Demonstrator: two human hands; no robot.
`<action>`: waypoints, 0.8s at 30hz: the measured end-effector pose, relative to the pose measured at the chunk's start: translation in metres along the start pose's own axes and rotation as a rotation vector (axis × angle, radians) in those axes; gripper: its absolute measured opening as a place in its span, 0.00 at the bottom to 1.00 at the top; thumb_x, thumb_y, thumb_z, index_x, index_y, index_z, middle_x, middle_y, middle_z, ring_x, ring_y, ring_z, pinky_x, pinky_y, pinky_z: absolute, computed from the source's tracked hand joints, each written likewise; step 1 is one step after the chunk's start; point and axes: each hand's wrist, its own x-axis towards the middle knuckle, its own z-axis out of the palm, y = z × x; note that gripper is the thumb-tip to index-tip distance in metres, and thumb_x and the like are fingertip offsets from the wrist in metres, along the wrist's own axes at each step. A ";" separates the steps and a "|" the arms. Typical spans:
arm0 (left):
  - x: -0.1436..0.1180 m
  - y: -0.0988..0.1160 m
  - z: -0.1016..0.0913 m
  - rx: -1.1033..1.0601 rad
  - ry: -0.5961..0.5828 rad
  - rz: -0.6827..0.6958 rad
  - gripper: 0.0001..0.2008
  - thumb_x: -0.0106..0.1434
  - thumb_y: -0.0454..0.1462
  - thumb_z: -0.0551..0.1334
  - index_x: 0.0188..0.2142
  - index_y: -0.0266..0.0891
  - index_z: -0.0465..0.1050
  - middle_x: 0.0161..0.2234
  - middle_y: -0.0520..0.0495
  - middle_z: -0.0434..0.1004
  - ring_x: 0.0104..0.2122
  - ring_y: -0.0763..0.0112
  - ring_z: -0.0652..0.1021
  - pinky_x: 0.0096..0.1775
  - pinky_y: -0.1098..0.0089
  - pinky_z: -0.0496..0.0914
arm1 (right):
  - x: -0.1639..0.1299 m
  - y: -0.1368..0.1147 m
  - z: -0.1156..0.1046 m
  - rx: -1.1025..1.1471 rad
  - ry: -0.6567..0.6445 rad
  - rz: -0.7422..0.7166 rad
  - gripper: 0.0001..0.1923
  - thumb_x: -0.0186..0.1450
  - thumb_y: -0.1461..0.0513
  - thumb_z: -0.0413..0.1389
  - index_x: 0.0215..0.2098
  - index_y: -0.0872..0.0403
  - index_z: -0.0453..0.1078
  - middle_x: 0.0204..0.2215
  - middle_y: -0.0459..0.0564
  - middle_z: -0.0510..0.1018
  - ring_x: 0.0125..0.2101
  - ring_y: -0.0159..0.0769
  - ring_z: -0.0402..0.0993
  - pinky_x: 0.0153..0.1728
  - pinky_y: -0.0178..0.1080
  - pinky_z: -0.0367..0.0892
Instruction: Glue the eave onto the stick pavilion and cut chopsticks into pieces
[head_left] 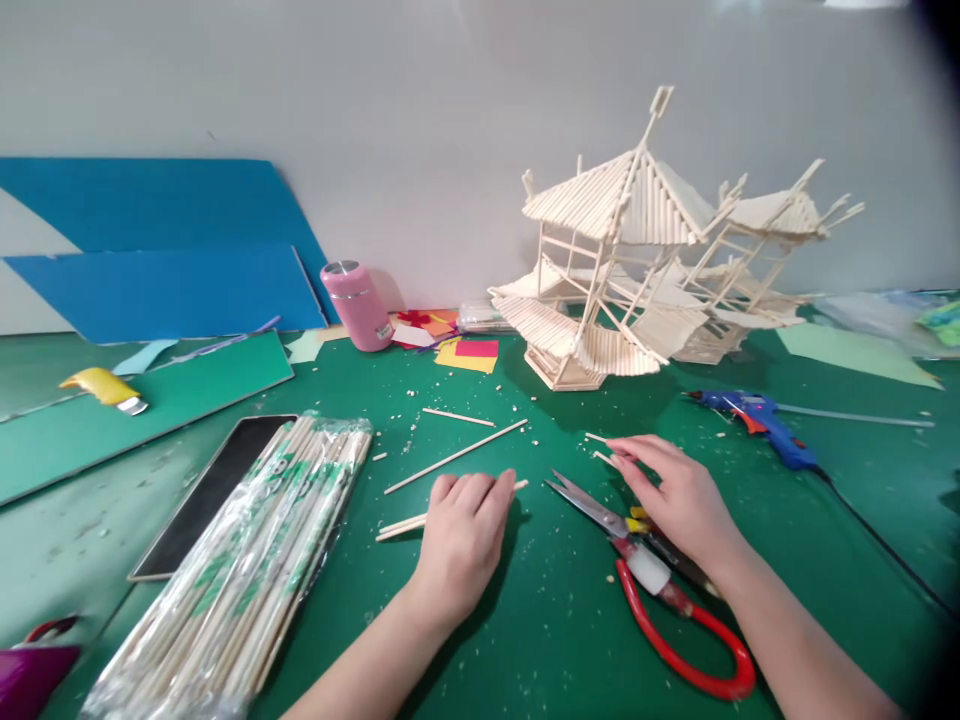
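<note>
My left hand [466, 535] is closed over a few thin wooden sticks [403, 526] low over the green mat; their ends stick out on both sides of it. Between the thumb and fingertips of my right hand [679, 495] are short stick pieces [595, 437], partly hidden by the fingers. Red-handled scissors [637, 560] lie with blades parted, just below that hand. A dark tool with yellow parts [639, 513] is partly covered by my right wrist. Beyond my left hand lie a long stick [457, 456] and a shorter stick [459, 416].
A pavilion model of sticks [600, 230] stands at the back right. On the right lies a blue glue gun [769, 420] with its cord. A bag of wooden sticks [247, 570], a yellow utility knife [105, 388] and a pink flask [358, 310] are on the left.
</note>
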 end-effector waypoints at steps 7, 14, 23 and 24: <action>0.003 0.006 -0.006 -0.117 -0.051 -0.097 0.11 0.62 0.33 0.49 0.42 0.35 0.66 0.24 0.48 0.70 0.22 0.71 0.68 0.26 0.70 0.59 | -0.002 -0.025 -0.010 0.111 -0.037 -0.020 0.11 0.63 0.60 0.47 0.40 0.52 0.68 0.36 0.49 0.73 0.37 0.35 0.70 0.38 0.37 0.66; 0.024 -0.011 -0.031 -0.869 0.042 -0.680 0.09 0.58 0.38 0.56 0.36 0.37 0.70 0.22 0.52 0.65 0.22 0.76 0.65 0.23 0.75 0.57 | -0.052 -0.030 -0.030 -0.081 -0.358 0.038 0.15 0.62 0.58 0.48 0.47 0.45 0.63 0.46 0.50 0.67 0.44 0.41 0.67 0.43 0.44 0.66; 0.023 -0.033 -0.022 -1.797 0.054 -1.032 0.06 0.57 0.36 0.58 0.33 0.36 0.67 0.20 0.55 0.61 0.17 0.82 0.62 0.22 0.74 0.57 | -0.085 0.001 -0.019 -0.225 -0.271 -0.049 0.24 0.59 0.64 0.49 0.53 0.44 0.57 0.50 0.51 0.62 0.51 0.44 0.60 0.46 0.46 0.64; 0.021 -0.033 -0.019 -1.806 0.054 -1.035 0.06 0.57 0.37 0.58 0.34 0.36 0.67 0.20 0.55 0.61 0.17 0.81 0.62 0.22 0.74 0.57 | -0.082 0.005 -0.021 -0.245 -0.272 -0.048 0.23 0.59 0.63 0.48 0.53 0.44 0.57 0.50 0.51 0.62 0.51 0.44 0.59 0.46 0.47 0.63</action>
